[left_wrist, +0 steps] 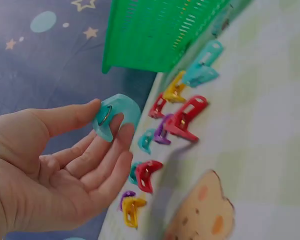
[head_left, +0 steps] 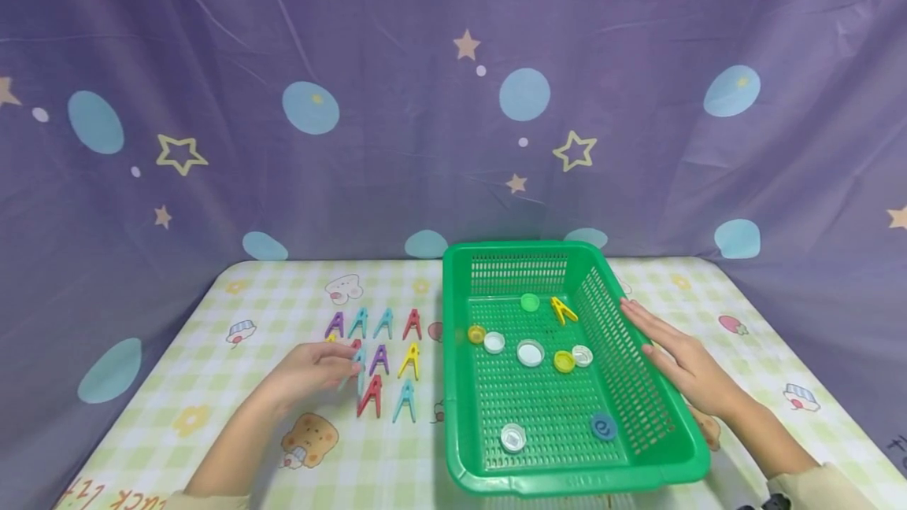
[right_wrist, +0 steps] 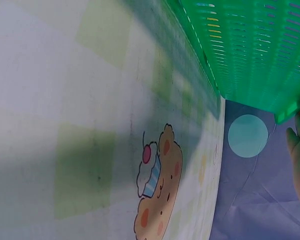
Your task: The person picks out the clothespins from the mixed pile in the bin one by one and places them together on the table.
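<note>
My left hand (head_left: pixel 312 372) pinches a light-blue clothespin (left_wrist: pixel 121 111) between thumb and fingers, above the left part of the table. Around it lie purple, blue, red and yellow clothespins in rough rows, among them a red one (head_left: pixel 370 397), a yellow one (head_left: pixel 409 360) and a purple one (head_left: pixel 379 359). Part of the group is hidden behind the hand. My right hand (head_left: pixel 683 364) rests with extended fingers on the right rim of a green plastic basket (head_left: pixel 581 483). In the right wrist view only the edge of that hand shows, against the basket's rim.
Inside the basket lie a yellow clothespin (head_left: pixel 563 310) and several bottle caps, including a white one (head_left: pixel 530 352), a green one (head_left: pixel 529 302) and a blue one (head_left: pixel 604 426). A checked cloth (head_left: pixel 765 384) covers the table, and a purple curtain (head_left: pixel 397 164) hangs behind.
</note>
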`<state>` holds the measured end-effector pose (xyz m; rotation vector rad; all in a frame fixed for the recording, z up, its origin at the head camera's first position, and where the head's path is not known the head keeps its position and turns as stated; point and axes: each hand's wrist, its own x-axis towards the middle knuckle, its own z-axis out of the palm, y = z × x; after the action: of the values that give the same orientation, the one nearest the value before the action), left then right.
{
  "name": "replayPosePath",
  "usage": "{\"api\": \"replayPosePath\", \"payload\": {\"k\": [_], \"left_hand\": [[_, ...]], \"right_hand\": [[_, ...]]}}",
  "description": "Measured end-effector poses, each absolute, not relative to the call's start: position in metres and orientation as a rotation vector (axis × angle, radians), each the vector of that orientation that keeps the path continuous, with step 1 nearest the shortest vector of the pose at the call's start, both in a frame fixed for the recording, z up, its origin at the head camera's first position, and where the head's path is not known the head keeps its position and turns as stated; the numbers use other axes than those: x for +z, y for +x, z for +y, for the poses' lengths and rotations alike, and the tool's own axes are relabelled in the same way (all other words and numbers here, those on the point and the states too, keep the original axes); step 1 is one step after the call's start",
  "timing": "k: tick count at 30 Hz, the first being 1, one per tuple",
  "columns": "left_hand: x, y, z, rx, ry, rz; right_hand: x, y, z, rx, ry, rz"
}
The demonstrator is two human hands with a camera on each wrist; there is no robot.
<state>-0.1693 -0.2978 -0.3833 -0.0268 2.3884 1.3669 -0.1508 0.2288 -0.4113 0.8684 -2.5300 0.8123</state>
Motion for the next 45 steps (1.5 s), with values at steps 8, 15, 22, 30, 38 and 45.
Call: {"api": "replayPosePath", "payload": {"k": [8,15,22,30,38,45], "left_hand": [[-0.402,-0.166,-0.307,1.324,-0.13,2.425],[-0.409,-0.167,-0.311,1.352,-0.19,2.461],[-0.412,-0.169,-0.313,1.263,-0.234,2.511],[-0.414,-0.169,-0.31,1.16,-0.239,2.626],[-0.413,-0.17,-0.31,1.13,-0.254,2.655],[-0.41,-0.168,-0.31,1.131,-0.274,2.671]], "right_hand": [[-0.411,-0.15,0.228,0.83,0.882,-2.511],[-0.411,-0.151,0.228,0.828,0.887,-2.507],[-0.411,-0.151,0.228,0.826,0.884,-2.516],[-0.411,-0.151,0.228,0.834,0.878,-2.514],[-0.413,-0.15,0.229,0.838,0.849,-2.536],[-0.413,-0.15,0.229,0.841,0.843,-2.54]]}}
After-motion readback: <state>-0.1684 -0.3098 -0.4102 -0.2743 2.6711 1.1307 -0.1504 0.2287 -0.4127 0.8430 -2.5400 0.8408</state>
